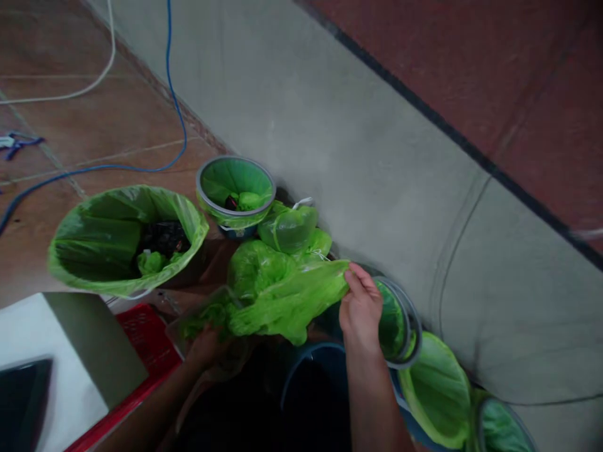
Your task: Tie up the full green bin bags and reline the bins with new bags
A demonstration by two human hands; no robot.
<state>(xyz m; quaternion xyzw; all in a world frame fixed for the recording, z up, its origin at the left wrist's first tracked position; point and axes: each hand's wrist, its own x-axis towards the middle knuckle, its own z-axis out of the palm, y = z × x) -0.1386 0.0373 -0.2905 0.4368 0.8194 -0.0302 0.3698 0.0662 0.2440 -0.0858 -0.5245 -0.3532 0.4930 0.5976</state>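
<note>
My right hand (360, 307) pinches the upper edge of a crumpled green plastic bag (287, 301) and holds it stretched over a dark blue bin (313, 376). My left hand (207, 345) grips the bag's lower left end, with its fingers partly hidden by the plastic. Just beyond the bag lie several tied, filled green bags (282, 238) on the floor. A grey-rimmed bin (400, 320) lined in green sits right behind my right hand.
A large bin with a green liner (122, 238) and a small grey-rimmed lined bin (235, 188) stand at the left. More lined bins (438, 389) run along the grey wall base at the right. A red crate (146, 339), a white box (47, 351) and floor cables (174, 94) are at left.
</note>
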